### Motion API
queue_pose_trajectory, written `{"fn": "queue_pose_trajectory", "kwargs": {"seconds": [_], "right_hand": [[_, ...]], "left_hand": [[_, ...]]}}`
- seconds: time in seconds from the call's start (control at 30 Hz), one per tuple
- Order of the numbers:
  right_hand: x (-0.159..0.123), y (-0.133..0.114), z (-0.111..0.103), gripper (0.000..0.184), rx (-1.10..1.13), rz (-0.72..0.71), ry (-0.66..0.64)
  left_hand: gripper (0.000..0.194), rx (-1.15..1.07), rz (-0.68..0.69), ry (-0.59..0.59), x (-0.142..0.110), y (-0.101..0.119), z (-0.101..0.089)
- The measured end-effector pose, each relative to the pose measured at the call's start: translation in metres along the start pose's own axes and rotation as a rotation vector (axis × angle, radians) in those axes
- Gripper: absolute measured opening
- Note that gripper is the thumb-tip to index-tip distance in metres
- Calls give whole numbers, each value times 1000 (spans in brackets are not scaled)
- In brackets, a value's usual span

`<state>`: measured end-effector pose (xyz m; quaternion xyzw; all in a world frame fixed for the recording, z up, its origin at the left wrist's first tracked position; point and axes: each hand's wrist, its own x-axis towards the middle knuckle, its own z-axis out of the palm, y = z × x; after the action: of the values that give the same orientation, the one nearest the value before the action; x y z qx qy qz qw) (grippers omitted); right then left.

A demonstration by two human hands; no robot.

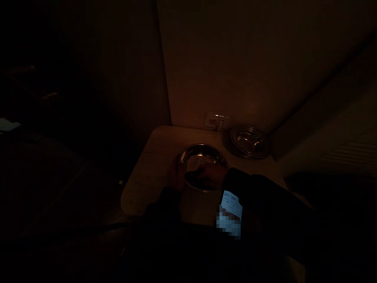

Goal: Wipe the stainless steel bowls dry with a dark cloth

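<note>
A round shiny metal plate (200, 145) with a raised rim rests on the small wooden table. At its left side my left hand (176, 176) grips the rim, its fingers mostly lost in the dark. My right hand (214, 174) reaches in over the plate's right edge with the fingers bent down toward its inner surface. A dark patch lies under those fingers; whether it is a held thing or shadow cannot be made out. A lit phone screen (231, 206) showing a clock glows just below my right wrist.
Another metal dish or stack of dishes (250, 142) stands at the table's back right corner. Behind it, a wall socket (217, 120) sits low on the panel. The pale wooden tabletop (147, 173) has rounded corners. The surroundings are very dark.
</note>
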<state>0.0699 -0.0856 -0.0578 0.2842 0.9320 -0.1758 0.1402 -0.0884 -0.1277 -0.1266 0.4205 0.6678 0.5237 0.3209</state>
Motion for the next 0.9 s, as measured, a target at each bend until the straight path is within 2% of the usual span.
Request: {"fn": "queue_pose_trajectory", "kwargs": {"seconds": [0.23, 0.4, 0.53, 0.67, 0.8, 0.9], "right_hand": [[25, -13, 1, 32, -34, 182, 151], [32, 13, -6, 28, -69, 347, 173], [32, 28, -9, 32, -101, 385, 158], [35, 20, -8, 30, -98, 326, 153], [32, 6, -8, 34, -78, 105, 81], [22, 4, -9, 31, -74, -39, -6]], "left_hand": [[39, -7, 22, -14, 3, -1, -2], [41, 15, 22, -11, 3, -1, -2], [42, 22, 24, -2, 2, -1, -1], [42, 22, 35, 0, 2, -1, 0], [43, 28, 23, 15, 2, -3, 0], [42, 33, 7, 44, 2, -3, 1]]}}
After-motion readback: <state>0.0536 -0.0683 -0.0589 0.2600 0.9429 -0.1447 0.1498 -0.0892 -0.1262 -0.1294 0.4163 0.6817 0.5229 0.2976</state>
